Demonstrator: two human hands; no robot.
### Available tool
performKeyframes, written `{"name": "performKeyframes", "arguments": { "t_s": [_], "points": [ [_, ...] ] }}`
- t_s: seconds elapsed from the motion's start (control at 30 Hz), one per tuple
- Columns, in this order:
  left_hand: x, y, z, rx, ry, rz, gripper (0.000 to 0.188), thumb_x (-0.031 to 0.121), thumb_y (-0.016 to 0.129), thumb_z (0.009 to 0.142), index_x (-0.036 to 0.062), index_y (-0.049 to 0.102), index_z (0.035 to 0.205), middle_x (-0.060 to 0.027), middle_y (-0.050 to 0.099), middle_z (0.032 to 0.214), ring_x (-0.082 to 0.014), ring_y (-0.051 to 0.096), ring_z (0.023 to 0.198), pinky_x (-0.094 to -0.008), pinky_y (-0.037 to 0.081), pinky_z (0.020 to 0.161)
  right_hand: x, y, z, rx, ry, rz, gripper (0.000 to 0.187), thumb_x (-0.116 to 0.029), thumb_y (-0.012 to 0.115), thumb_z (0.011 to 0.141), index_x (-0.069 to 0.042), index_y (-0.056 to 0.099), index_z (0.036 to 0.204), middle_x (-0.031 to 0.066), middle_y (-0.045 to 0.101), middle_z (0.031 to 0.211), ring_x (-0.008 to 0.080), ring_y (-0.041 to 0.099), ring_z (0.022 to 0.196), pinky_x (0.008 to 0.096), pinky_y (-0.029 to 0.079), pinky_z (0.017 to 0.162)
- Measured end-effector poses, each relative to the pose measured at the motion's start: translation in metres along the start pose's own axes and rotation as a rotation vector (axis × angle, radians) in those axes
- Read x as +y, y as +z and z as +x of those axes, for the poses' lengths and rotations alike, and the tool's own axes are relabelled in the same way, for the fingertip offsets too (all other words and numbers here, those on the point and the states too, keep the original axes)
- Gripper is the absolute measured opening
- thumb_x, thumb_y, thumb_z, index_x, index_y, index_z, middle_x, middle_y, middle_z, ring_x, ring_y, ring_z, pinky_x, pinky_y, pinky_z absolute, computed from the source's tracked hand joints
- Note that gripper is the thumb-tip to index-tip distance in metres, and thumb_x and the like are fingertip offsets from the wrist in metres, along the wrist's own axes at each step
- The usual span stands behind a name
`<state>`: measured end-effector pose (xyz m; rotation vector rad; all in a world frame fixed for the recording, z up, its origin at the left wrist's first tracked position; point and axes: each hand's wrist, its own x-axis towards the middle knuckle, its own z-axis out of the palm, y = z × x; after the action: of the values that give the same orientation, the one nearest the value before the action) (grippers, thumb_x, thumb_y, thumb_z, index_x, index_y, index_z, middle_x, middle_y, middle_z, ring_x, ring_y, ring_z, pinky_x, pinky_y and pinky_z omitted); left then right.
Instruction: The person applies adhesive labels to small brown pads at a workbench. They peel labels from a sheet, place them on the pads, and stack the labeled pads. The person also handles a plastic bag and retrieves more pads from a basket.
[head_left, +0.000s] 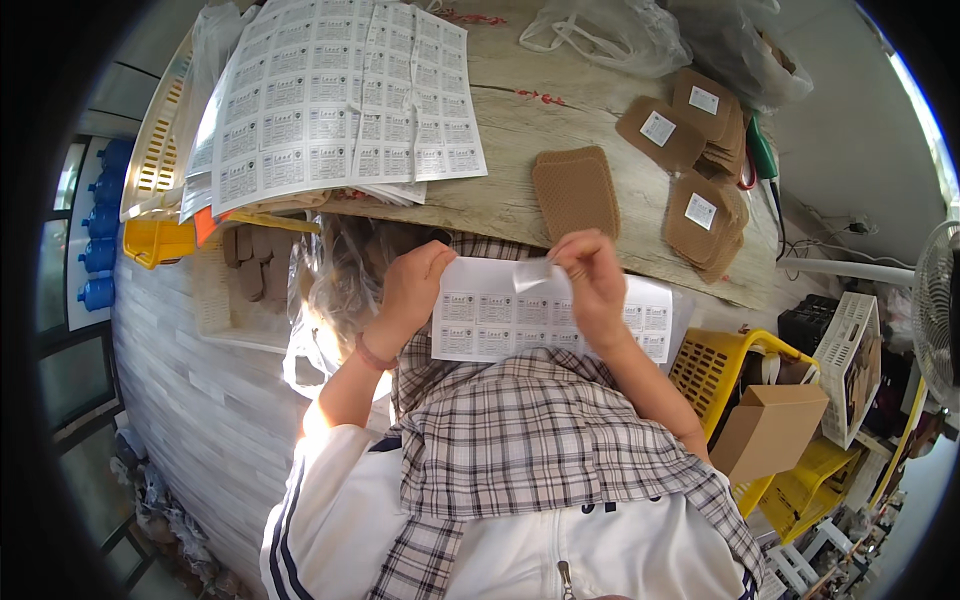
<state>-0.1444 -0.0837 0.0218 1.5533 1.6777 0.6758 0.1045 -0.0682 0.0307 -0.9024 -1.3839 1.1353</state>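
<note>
A white sheet of stickers (500, 315) rests against my checked apron at the table's front edge. My left hand (412, 285) pinches its upper left corner. Between the thumb and fingers of my right hand (593, 285) is a small white sticker (532, 274), held just over the sheet's blank upper strip. Beyond that hand, a brown textured pad (576, 193) without a sticker lies on the table. Stacked pads (705, 228) to the right carry a white sticker on top, as does another pad (658, 132) farther back.
More sticker sheets (330, 100) cover the table's (500, 200) left part. Clear plastic bags (605, 35) lie at the back. A green-handled tool (762, 150) sits at the right edge. Yellow crates (715, 370) and a cardboard box (768, 430) stand to my right, near a fan (938, 310).
</note>
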Motion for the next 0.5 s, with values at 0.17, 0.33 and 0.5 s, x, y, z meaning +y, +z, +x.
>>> {"name": "performKeyframes", "arguments": {
  "t_s": [0.17,0.33,0.5],
  "points": [
    [0.052,0.005,0.011,0.182,0.503,0.304,0.025,0.015,0.063,0.093,0.0003,0.067,0.113,-0.0160,0.066,0.114,-0.0349,0.062,0.108,-0.0441,0.050,0.091,0.014,-0.077,0.064,0.084,0.216,-0.140,0.003,0.000,0.060,0.098,-0.003,0.058,0.098,-0.0020,0.059,0.087,0.0065,0.051,0.078,0.0212,0.045,0.073],
    [0.082,0.053,0.030,0.059,0.758,0.376,0.033,0.011,0.065,0.091,-0.0031,0.064,0.121,-0.0188,0.062,0.125,-0.0360,0.056,0.125,-0.0482,0.043,0.107,0.040,-0.084,0.090,-0.053,0.260,-0.295,0.004,-0.002,0.062,0.096,-0.002,0.059,0.097,0.0013,0.061,0.083,0.0098,0.055,0.078,0.0253,0.047,0.073],
    [0.077,0.073,0.039,-0.020,0.706,0.397,0.036,0.012,0.064,0.091,-0.0040,0.062,0.123,-0.0188,0.060,0.130,-0.0347,0.052,0.130,-0.0488,0.040,0.111,0.047,-0.076,0.089,-0.030,0.251,-0.406,0.006,-0.004,0.065,0.094,-0.002,0.060,0.096,0.0056,0.065,0.083,0.0134,0.059,0.078,0.0285,0.049,0.074]
  ]
}}
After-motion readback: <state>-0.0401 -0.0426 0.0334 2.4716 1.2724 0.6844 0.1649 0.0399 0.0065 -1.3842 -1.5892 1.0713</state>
